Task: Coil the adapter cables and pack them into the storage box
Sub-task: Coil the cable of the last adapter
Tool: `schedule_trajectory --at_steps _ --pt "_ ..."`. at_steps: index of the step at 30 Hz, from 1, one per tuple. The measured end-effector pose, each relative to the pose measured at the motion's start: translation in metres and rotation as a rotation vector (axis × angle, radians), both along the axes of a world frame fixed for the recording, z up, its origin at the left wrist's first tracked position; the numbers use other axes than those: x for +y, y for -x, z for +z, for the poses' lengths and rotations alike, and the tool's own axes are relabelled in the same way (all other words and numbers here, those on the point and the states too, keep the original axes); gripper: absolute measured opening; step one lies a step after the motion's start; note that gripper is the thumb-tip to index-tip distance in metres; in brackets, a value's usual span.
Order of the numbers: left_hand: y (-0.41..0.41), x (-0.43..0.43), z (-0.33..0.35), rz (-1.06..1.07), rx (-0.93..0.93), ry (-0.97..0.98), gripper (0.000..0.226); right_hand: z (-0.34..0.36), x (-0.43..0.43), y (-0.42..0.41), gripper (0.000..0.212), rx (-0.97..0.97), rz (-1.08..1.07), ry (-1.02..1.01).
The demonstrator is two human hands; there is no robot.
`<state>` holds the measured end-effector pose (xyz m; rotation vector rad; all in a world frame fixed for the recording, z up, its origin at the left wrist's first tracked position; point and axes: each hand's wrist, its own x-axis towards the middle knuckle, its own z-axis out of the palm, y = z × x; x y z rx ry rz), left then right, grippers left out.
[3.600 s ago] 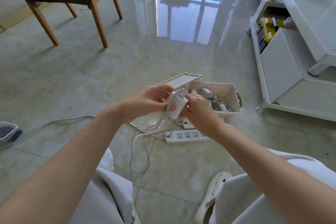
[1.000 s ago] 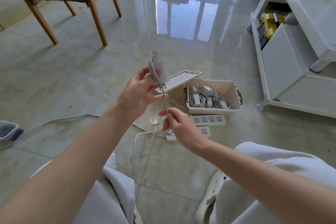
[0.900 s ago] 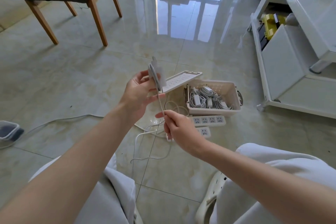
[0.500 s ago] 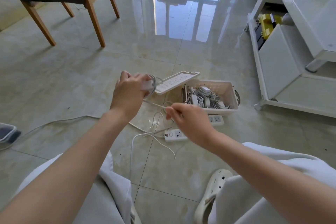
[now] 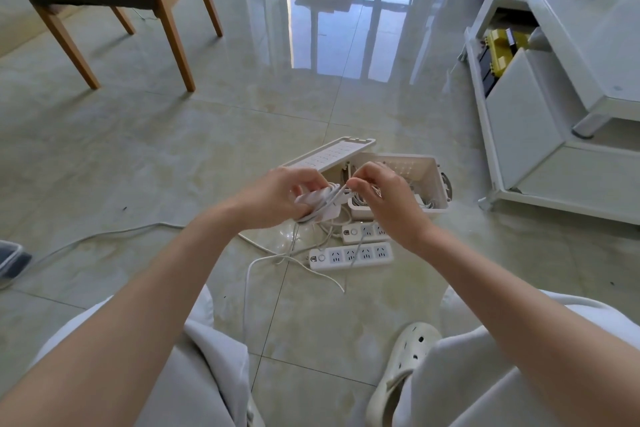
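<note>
left hand fingers curled round small white adapter brick | right hand pinching its thin white cable | open-lidded white plastic storage box right behind

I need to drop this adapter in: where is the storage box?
Head view, centre: the storage box sits on the floor just behind the right hand, lid leaning at its left.
</note>
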<state>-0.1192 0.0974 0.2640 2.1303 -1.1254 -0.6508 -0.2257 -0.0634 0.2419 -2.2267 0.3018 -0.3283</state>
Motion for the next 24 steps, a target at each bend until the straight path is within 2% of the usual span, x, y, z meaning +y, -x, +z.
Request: schedule_trajectory --at_steps 4,7,11,14,17,24 --pt "0.003 0.001 0.007 -0.048 0.250 0.134 0.021 0.001 0.006 0.005 0.024 0.031 0.041 -0.483" --pt "0.004 0.001 0.008 -0.040 0.425 0.208 0.029 -0.003 0.011 0.003 0.026 0.017 0.015 -0.698" --pt "0.003 -0.003 0.005 0.002 0.556 0.302 0.031 -0.005 0.014 -0.002 0.042 0.023 -0.009 -0.746" --pt "0.003 -0.005 0.007 0.029 0.659 0.392 0.037 -0.011 0.021 -0.002 0.035 0.036 -0.044 -0.768" --pt "0.005 -0.007 0.008 0.110 0.706 0.442 0.040 -0.020 0.034 0.000 0.039 0.082 -0.057 -0.806" --pt "0.014 -0.010 -0.002 0.373 0.754 0.457 0.024 -0.029 0.052 0.004 0.047 0.303 -0.039 -0.813"
